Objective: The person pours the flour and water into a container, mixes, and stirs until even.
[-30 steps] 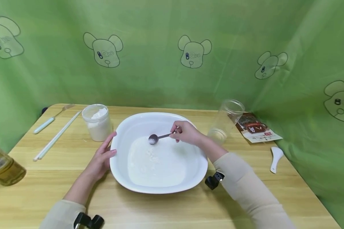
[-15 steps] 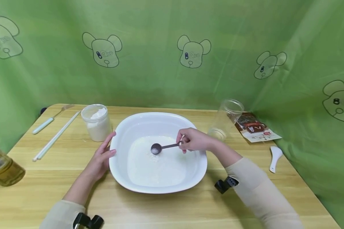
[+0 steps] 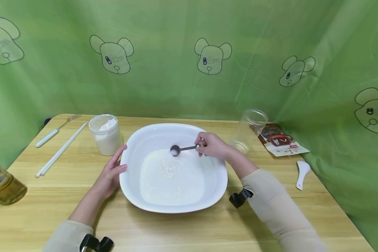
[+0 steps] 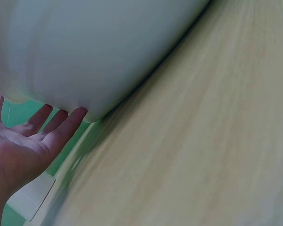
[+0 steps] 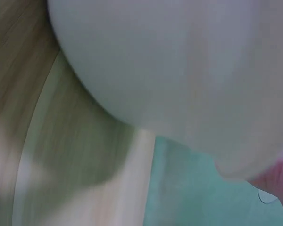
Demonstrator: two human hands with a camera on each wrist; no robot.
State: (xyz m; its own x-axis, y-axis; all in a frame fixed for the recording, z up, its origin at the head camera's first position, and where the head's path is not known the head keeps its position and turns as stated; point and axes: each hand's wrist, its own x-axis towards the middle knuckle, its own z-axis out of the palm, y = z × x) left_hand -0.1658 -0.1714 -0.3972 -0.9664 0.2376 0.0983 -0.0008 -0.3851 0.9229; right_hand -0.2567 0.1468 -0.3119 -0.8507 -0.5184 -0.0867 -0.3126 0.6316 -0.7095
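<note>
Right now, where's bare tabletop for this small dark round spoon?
Bare wood lies in front of the white oval basin, between the beige sleeves, and between the right sleeve and the white spoon. Crowded: back right, tall clear jar beside brown-white packet; left, clear jar of white powder close by the left hand.

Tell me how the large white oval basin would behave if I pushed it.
The basin would probably stay stiff, as its walls show no dent where the left hand touches. Broad and low on the smooth-looking wood-grained table, it seems likelier to slide than tip. The white contents, partly loose clumps, might shift inside.
</note>
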